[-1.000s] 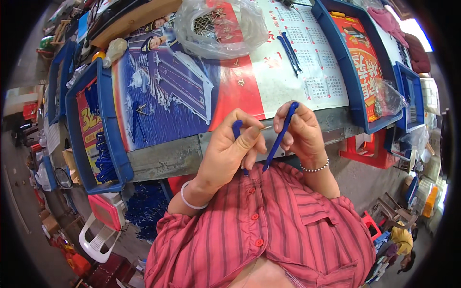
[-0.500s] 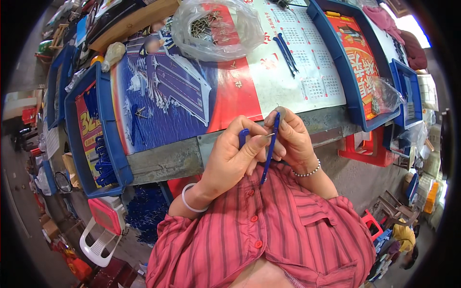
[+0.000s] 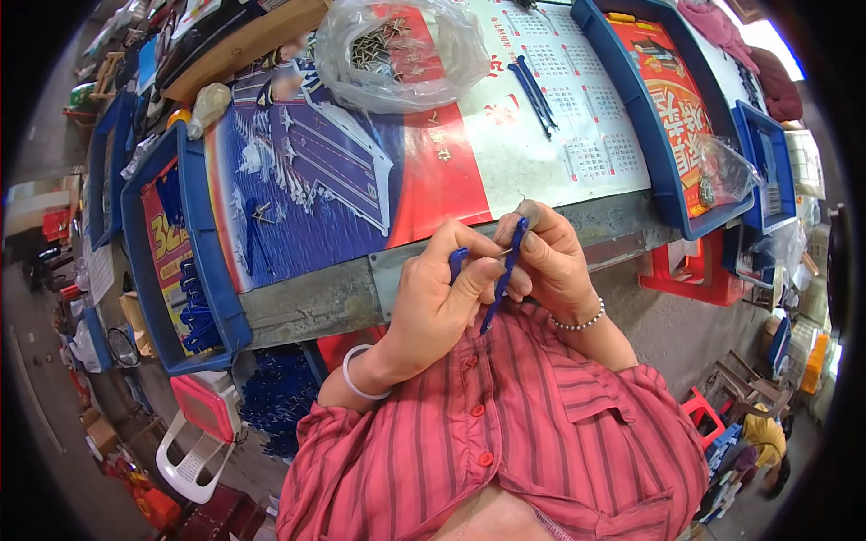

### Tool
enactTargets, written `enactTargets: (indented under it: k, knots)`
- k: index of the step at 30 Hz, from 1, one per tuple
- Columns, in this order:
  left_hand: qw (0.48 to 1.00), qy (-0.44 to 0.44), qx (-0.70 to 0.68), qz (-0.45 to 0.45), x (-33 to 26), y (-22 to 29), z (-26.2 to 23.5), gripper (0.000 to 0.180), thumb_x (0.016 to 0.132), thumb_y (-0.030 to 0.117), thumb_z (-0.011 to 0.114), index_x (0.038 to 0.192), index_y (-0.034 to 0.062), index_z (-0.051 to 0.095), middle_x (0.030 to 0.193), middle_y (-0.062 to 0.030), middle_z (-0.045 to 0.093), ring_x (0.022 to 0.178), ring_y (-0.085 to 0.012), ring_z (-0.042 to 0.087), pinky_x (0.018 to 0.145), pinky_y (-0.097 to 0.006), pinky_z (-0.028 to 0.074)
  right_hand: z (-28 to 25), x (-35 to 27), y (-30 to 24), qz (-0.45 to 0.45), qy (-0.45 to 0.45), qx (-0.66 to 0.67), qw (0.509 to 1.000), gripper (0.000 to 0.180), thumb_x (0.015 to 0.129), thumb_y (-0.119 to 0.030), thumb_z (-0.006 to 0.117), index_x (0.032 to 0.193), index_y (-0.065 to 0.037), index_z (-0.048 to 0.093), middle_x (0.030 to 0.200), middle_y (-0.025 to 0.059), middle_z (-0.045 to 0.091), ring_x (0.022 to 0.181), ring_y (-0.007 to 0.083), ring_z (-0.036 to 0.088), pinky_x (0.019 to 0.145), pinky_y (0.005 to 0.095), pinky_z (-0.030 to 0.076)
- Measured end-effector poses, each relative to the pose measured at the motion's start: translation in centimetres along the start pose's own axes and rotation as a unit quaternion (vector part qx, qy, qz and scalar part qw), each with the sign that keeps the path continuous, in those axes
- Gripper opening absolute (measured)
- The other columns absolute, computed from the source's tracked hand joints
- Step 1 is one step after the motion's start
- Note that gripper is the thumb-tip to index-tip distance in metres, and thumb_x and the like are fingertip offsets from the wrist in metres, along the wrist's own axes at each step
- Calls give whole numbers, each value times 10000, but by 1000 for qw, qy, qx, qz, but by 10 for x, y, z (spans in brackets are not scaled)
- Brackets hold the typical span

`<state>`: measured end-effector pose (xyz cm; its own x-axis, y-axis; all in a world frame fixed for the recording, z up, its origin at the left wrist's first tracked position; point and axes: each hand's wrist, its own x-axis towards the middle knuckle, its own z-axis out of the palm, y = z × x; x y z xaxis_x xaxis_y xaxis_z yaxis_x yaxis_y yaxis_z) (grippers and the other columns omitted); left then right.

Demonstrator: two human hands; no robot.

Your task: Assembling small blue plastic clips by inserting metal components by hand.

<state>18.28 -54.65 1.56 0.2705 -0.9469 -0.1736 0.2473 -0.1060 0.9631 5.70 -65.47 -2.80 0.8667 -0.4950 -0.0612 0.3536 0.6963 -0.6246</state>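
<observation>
A table [image 3: 307, 308] with a printed sheet [image 3: 442, 171] over its top stands between a blue tray on the left [image 3: 206, 243] and a blue tray on the right [image 3: 642, 126]. Well back on the sheet sits a clear plastic bag [image 3: 456, 90] of metal pins [image 3: 370, 56]. The left hand [image 3: 433, 288] and right hand [image 3: 552, 254] meet at the table's near edge. The left curls closed around a blue strip [image 3: 457, 263]; the right pinches a second strip [image 3: 499, 296], pointing down before the shirt [image 3: 406, 433]. Between their fingertips is what looks like a thin pin, mostly hidden.
</observation>
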Motion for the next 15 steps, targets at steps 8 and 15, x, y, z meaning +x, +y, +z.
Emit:
enactTargets:
  k: [8,15]
  knots:
    - [977,19,179,116,5,3,1,93,907,72,566,901,9,499,671,-42,552,536,-56,493,486,-213,403,-1,-5,-3,-8,40,-138,990,160,919,-160,563,930,-10,506,858,92,569,499,69,498,428,185,406]
    - [955,0,273,113,13,-13,-13,102,889,75,588,882,11,509,655,-37,582,574,-103,587,508,-249,436,17,6,-23,130,104,-329,929,112,907,-116,556,922,-8,535,667,2,563,418,35,439,381,169,344]
